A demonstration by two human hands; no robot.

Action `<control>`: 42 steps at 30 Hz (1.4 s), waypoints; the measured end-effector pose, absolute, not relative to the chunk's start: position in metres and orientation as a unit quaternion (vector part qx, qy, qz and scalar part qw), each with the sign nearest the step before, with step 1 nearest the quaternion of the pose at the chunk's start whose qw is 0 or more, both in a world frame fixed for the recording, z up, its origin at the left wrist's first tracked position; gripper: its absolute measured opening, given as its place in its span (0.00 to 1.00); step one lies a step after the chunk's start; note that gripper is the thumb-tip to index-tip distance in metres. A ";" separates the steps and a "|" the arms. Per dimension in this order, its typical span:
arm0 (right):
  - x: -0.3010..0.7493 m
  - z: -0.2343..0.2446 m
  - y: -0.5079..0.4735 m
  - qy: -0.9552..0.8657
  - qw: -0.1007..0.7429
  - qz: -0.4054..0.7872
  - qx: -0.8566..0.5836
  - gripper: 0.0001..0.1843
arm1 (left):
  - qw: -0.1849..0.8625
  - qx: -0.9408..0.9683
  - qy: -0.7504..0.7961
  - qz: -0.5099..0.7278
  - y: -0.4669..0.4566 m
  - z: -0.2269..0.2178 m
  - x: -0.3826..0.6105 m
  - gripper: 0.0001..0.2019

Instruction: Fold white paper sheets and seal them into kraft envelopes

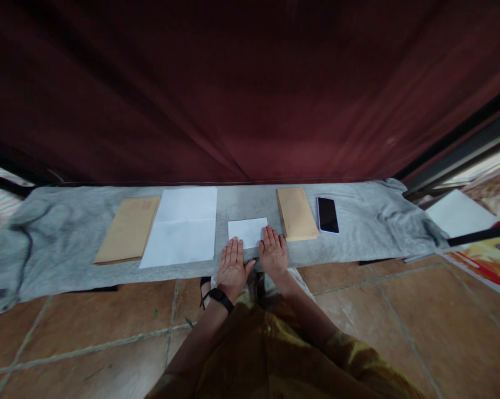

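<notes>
A small folded sheet of white paper (247, 231) lies flat in front of me on the grey cloth. My left hand (232, 266) rests palm down at its lower left corner, fingers stretched out. On the right edge of the same paper, my right hand (273, 252) lies flat with its fingers extended. Left of the hands are larger white sheets (181, 230) with a crease across the middle. Beside them sits a stack of brown envelopes (127, 230). Another brown envelope stack (297, 213) is just right of my right hand.
A phone (327, 215) with a dark screen lies right of the envelopes. The grey cloth (370, 221) covers a narrow bench. A dark red curtain (250, 100) hangs behind it. At the far right are white paper (460, 213) and a colourful printed package (489, 255).
</notes>
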State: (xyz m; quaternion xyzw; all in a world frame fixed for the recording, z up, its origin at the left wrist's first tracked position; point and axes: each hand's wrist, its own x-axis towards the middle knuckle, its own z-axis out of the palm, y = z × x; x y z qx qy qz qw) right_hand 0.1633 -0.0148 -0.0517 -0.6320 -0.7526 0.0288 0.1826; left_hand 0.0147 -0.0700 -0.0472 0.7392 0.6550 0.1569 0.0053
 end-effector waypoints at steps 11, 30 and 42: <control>0.150 -0.036 -0.003 -0.810 0.224 0.091 -0.534 0.26 | 0.023 0.752 0.646 0.126 -0.072 -0.041 0.012 0.31; 0.157 -0.047 0.018 -0.840 0.157 0.050 -0.517 0.28 | 0.005 0.724 0.672 0.157 -0.073 -0.047 0.017 0.34; 0.159 -0.047 0.016 -0.831 0.166 0.037 -0.529 0.36 | 0.001 0.688 0.708 0.158 -0.068 -0.045 0.019 0.30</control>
